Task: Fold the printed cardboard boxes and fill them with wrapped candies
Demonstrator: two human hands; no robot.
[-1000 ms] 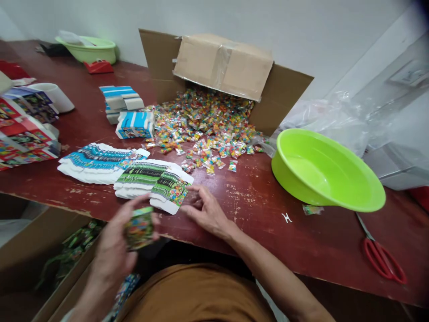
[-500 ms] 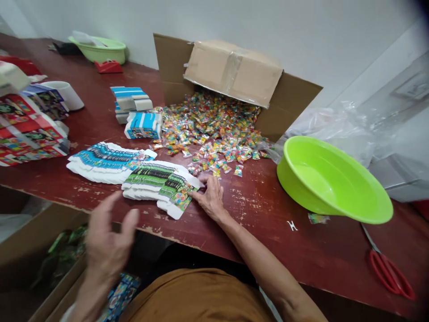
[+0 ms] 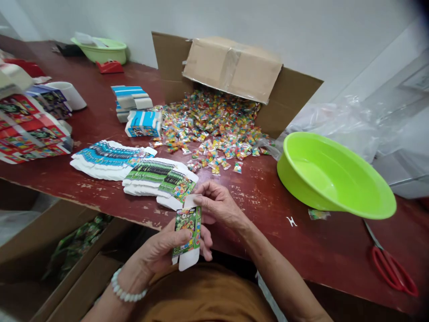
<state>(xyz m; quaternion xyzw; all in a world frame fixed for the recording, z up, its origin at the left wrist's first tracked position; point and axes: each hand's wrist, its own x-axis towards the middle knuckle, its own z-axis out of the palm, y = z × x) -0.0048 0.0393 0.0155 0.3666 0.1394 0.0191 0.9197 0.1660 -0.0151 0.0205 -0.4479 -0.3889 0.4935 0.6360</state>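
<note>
A small green printed candy box (image 3: 188, 226) with white end flaps is between my hands, in front of the table edge. My left hand (image 3: 167, 243) is closed around its lower part, thumb on the printed face. At the upper end my right hand (image 3: 219, 205) pinches the white flap between thumb and fingers. Just beyond lies a fanned row of flat green cartons (image 3: 157, 179), overlapping one another. A similar row of blue cartons (image 3: 107, 156) lies to its left. Behind them, wrapped candies (image 3: 214, 129) spill out of a tipped cardboard box (image 3: 231, 67).
On the right stand a bright green basin (image 3: 328, 179) and red-handled scissors (image 3: 390, 266). Bundled blue cartons (image 3: 144, 123) and red cartons (image 3: 30, 129) stand at the left. Below the table's left edge is an open cardboard box (image 3: 36, 237) with green packets inside.
A green carton has come off the fanned row and is now in both hands. My left hand moved right and closed on it; my right hand came slightly nearer.
</note>
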